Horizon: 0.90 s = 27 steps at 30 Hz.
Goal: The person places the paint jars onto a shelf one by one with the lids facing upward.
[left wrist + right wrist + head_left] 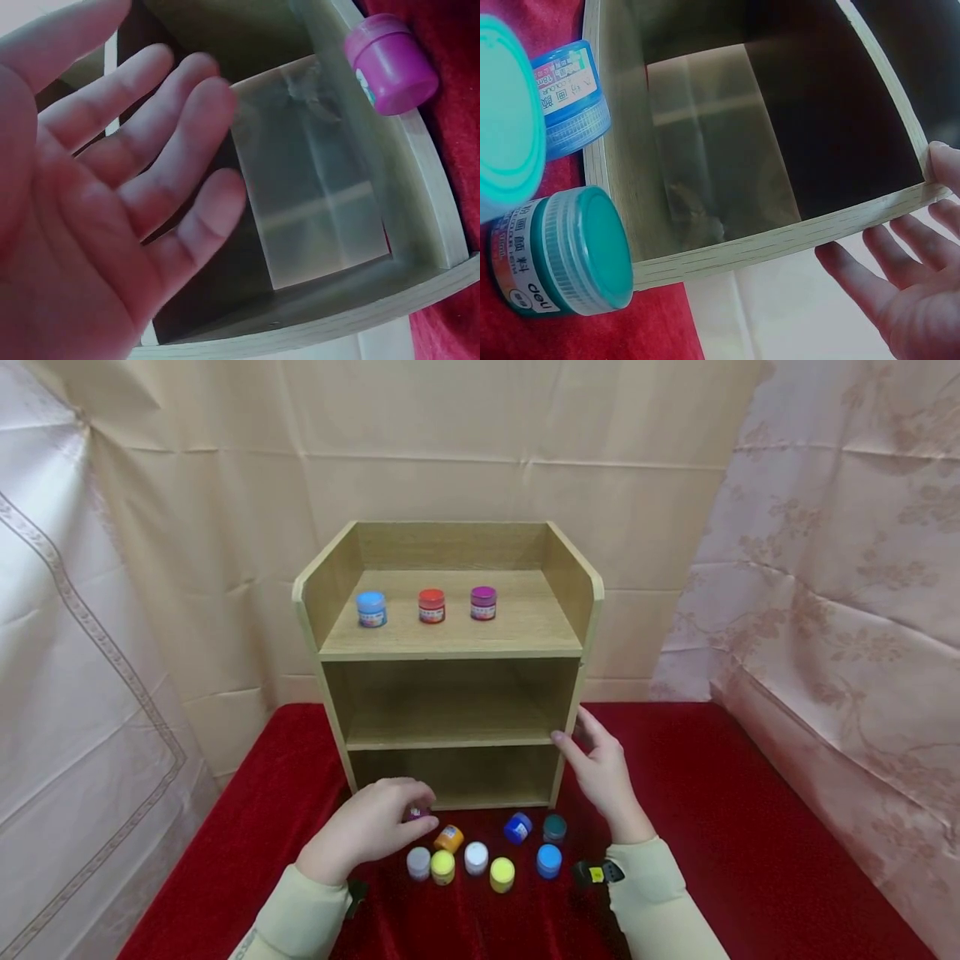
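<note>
Apparently a makeshift curtained booth; creased drapes (637, 518) hang around a red-clothed table (697, 810).

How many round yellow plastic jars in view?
2 on the red velvet cloth: one yellow jar between the round grey jar and round white jar, the other yellow jar right of the white jar. Left hand could hide more.

jar (394, 67): magenta | shelf (450, 654): pale wood-grain | tablecloth (750, 827): red | curtain (847, 527): floral

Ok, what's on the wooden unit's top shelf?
A light blue paint jar, a red paint jar and a purple paint jar. The spots directly behind and under them are hidden.
</note>
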Each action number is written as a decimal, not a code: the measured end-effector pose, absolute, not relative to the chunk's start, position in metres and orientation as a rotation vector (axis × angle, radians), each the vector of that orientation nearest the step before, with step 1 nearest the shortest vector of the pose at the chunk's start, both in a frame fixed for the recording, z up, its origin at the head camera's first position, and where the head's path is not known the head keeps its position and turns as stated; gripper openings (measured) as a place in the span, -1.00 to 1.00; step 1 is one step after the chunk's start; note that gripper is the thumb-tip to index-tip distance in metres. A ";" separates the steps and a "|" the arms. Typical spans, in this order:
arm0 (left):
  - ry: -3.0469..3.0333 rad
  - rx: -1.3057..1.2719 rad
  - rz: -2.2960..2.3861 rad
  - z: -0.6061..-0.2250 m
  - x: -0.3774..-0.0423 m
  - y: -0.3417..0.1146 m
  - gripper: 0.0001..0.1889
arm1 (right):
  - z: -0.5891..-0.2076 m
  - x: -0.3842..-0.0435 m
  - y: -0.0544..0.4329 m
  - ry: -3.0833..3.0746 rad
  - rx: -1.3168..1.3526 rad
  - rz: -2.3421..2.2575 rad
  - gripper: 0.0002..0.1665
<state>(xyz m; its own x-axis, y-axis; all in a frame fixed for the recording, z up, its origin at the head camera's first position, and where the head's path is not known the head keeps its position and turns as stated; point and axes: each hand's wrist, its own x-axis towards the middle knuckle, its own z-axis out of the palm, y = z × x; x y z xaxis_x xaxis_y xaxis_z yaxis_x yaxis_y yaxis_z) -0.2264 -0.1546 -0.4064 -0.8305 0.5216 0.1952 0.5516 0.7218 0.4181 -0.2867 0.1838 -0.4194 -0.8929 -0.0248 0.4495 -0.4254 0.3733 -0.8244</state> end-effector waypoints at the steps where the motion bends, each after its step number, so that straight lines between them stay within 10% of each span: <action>1: -2.889 -0.895 -0.727 -0.408 -0.227 -0.155 -0.86 | -0.419 -0.287 0.184 -2.278 0.393 1.528 -0.30; 27: -3.171 -0.909 -0.757 -0.429 -0.224 -0.151 -0.87 | -0.420 -0.287 0.184 -2.274 0.396 1.529 -0.30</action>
